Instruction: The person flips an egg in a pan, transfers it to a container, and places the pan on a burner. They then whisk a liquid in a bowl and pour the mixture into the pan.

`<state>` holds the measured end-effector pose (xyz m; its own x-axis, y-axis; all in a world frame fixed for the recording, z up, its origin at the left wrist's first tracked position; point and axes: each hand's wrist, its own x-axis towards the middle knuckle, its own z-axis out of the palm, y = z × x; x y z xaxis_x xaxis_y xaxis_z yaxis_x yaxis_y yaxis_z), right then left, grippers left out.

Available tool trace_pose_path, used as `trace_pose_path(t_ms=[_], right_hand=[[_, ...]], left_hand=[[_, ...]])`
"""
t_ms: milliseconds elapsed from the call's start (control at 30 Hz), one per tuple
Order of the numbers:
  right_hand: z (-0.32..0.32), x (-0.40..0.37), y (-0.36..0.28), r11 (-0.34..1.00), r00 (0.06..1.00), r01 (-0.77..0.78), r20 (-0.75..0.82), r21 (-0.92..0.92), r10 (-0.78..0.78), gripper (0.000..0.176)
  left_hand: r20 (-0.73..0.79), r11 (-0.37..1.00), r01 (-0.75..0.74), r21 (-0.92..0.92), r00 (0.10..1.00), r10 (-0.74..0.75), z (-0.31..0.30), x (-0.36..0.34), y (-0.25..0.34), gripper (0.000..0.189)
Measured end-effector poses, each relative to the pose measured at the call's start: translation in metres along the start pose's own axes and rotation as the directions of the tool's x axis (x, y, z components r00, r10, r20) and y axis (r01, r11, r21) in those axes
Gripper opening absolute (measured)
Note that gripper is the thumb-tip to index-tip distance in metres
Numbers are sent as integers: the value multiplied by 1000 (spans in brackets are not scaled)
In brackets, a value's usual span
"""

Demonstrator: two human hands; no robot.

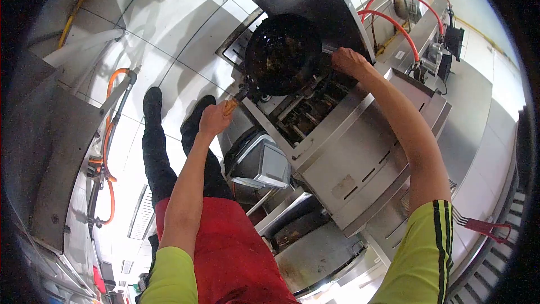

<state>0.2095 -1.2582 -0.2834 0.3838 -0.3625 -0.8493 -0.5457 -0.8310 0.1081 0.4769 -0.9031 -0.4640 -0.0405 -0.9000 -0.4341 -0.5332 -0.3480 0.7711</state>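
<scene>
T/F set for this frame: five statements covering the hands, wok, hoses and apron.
1. The left hand grips the handle of the wok. True.
2. The wok is shiny white. False: it is black, with a dark, glossy inside.
3. The right hand is at the wok's rim, on the side opposite the handle. True.
4. The hoses behind the steel stove are blue. False: they are red.
5. The person wears a green apron. False: the apron is red; only the sleeves are yellow-green.
</scene>
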Motion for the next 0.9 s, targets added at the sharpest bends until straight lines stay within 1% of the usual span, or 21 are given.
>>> trace_pose_path(t_ms=[67, 100, 167, 200, 267, 300, 367, 400, 467, 500, 567, 600, 633, 667, 700, 733, 767, 800, 833, 900], right_hand=[[7, -1, -2, 999, 985, -22, -173, 26, 26, 16], [9, 1, -2, 999, 985, -21, -173, 26, 25, 16], [10, 4, -2, 985, 979, -135, -137, 110, 150, 16], [10, 4, -1, 985, 979, -135, -137, 110, 149, 16], [5, -1, -1, 999, 985, -37, -168, 9, 38, 17], [2, -2, -1, 999, 985, -38, -167, 8, 39, 17], [0, 2, -2, 997, 996, -78, -47, -2, 78, 17], [1, 3, -4, 997, 996, -77, -47, -2, 77, 17], [11, 4, -3, 997, 989, -75, -127, -8, 73, 16], [14, 4, 0, 997, 989, -76, -125, -9, 74, 16], [12, 3, -3, 995, 994, -23, -112, -100, 12, 16], [11, 2, -4, 995, 994, -23, -113, -100, 11, 16], [6, 1, -7, 990, 997, -3, -83, -140, -8, 16], [1, 0, -10, 984, 998, 17, -51, -178, -27, 16], [4, 2, -9, 984, 998, 18, -50, -178, -27, 16], [9, 6, -8, 973, 998, 35, -36, -227, -44, 17], [14, 8, -5, 960, 998, 52, -22, -276, -61, 17], [19, 8, -2, 960, 998, 52, -22, -276, -60, 17], [17, 5, -3, 955, 997, 62, -22, -289, -71, 17], [12, 4, -4, 950, 996, 72, -21, -303, -82, 17]], left_hand=[[23, 1000, 10, 11, 1000, -10, -1, 2, 0, 32], [48, 1000, 17, 22, 999, -18, -1, 2, 0, 34], [46, 1000, 13, 18, 999, -14, -1, 1, -1, 33], [44, 1000, 10, 15, 999, -10, -1, 1, -2, 33], [71, 1000, 27, 2, 997, -27, -1, 3, -3, 32], [98, 999, 46, -11, 994, -44, -1, 4, -4, 32], [84, 999, 36, -9, 996, -35, -9, 4, 4, 31], [70, 1000, 26, -7, 997, -25, -13, 4, 7, 31], [91, 1000, 27, -12, 995, -26, -16, 6, 7, 30], [112, 999, 29, -15, 993, -27, -17, 7, 8, 29], [119, 999, 29, -18, 993, -26, -16, 7, 7, 28], [124, 999, 27, -21, 992, -24, -17, 8, 7, 27], [123, 999, 27, -21, 992, -24, -15, 7, 6, 27], [90, 1000, 6, -23, 996, -4, -13, 6, 6, 27], [57, 1000, -14, -24, 998, 15, -12, 5, 5, 27], [58, 1000, -14, -24, 998, 15, -12, 5, 5, 27], [94, 1000, 9, -22, 996, -7, -12, 6, 4, 29], [131, 999, 31, -18, 991, -28, -11, 7, 4, 30], [130, 999, 31, -18, 991, -28, -11, 7, 3, 30], [126, 999, 12, 38, 992, -16, -9, 5, 1, 33]])
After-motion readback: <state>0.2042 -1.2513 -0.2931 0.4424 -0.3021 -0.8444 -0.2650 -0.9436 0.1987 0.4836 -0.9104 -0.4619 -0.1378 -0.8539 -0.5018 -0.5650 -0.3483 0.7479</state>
